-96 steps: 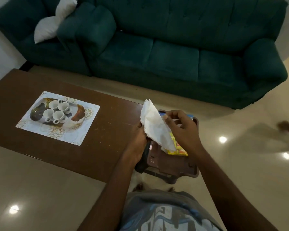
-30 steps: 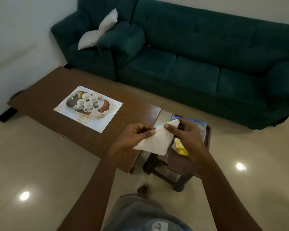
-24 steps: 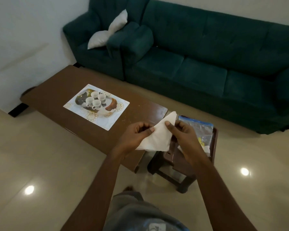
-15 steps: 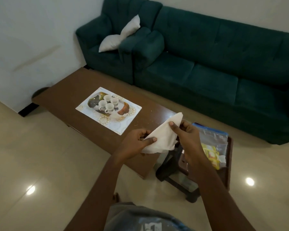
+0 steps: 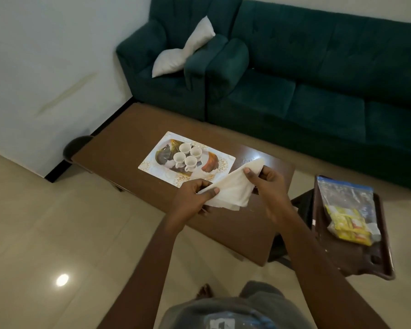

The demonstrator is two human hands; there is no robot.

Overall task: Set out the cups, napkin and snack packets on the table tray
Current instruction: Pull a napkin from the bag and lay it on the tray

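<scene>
Single head view, looking steeply down and forward from standing height; tabletop [image 5: 133, 129] mid-distance at center, sofa [image 5: 318, 79] at 12 o'clock, hands close below.

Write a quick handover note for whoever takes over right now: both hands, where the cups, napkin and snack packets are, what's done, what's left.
Left hand and right hand: both pinch the napkin, held up off the coffee table.
Four cups stand together on the patterned tray.
Yellow snack packets lie inside a clear zip bag on the dark side stand to the right.
Done: cups set out.
Left: lay the napkin on the tray, then bring the packets over.
</scene>
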